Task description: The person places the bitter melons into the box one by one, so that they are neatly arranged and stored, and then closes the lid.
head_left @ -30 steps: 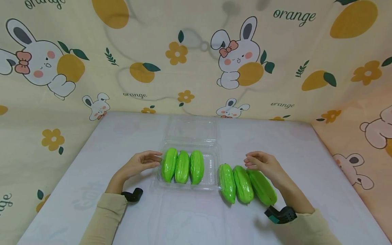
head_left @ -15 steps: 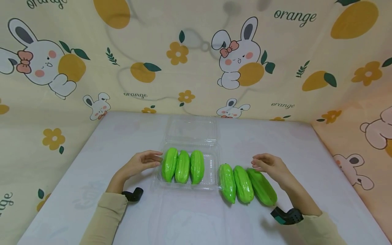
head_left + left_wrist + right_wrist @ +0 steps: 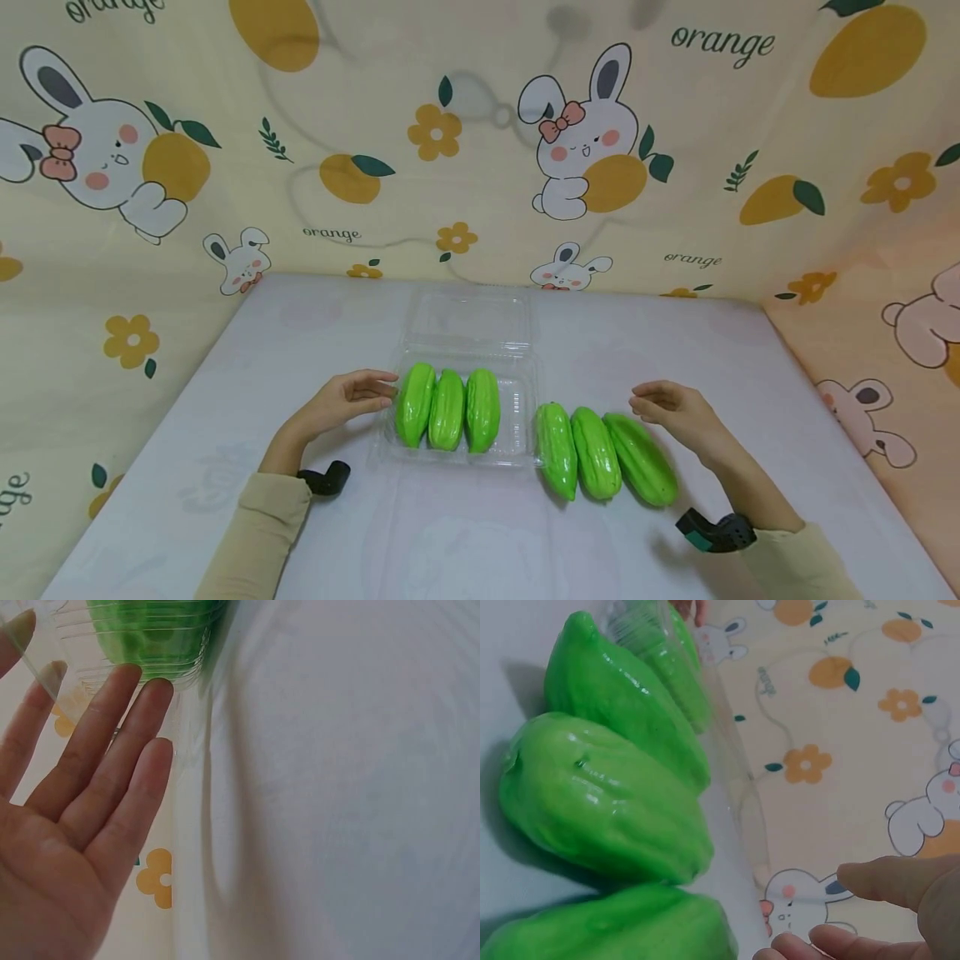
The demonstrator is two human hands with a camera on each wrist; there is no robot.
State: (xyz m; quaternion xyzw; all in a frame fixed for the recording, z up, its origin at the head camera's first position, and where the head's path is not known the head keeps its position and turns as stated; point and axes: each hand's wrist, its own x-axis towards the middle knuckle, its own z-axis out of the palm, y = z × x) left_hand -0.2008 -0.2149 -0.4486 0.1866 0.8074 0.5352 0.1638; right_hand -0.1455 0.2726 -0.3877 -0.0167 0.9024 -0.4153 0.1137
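While rabbit-print cloth [image 3: 480, 75] walls the white table [image 3: 465, 533] | left grip [image 3: 343, 398] apart | right grip [image 3: 678, 412] apart

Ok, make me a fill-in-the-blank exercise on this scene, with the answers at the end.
The clear box holds ____ green fruits.
Its lid is ____, not closed.
In the head view, the loose fruits lie to the box's ____.
The right grip holds ____.

Missing words: three; open; right; nothing.

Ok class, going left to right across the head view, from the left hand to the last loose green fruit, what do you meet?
Left hand, left boxed fruit, middle boxed fruit, right boxed fruit, left loose fruit, middle loose fruit, right loose fruit.
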